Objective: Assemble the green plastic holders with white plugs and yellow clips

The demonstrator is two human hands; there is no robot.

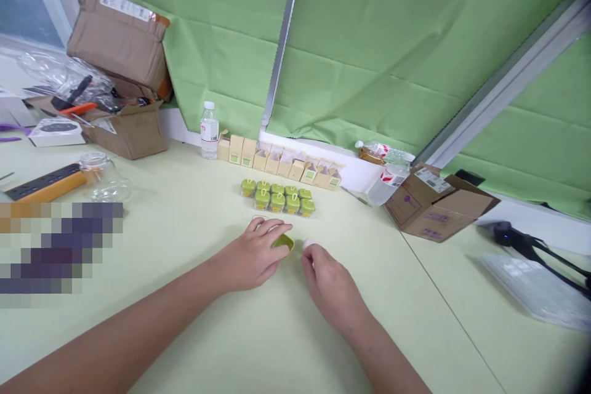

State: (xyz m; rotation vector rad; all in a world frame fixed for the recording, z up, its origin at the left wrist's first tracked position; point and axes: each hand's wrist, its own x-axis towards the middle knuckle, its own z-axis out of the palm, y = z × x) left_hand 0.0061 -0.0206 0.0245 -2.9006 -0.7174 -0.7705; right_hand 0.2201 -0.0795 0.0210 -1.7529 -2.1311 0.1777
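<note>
My left hand (256, 253) is closed, its fingers curled around a small green lid (285, 245) just above the pale green table. A thin clear rim shows behind its fingers, perhaps a clear container, mostly covered by the hand. Close by on the right, my right hand (333, 286) pinches a small white piece (307, 242) whose kind I cannot make out. Beyond both hands stand several small clear jars with green lids (277, 199), grouped in two rows. Behind them runs a row of small beige cartons (272, 161), several with flaps up.
A water bottle (209, 130) stands left of the cartons. At right are a tilted bottle (386, 183), a cardboard box (436, 206) and a clear plastic bag (530, 289). A power strip (50, 183), a clear jar (102, 175) and an open box (132, 129) are left.
</note>
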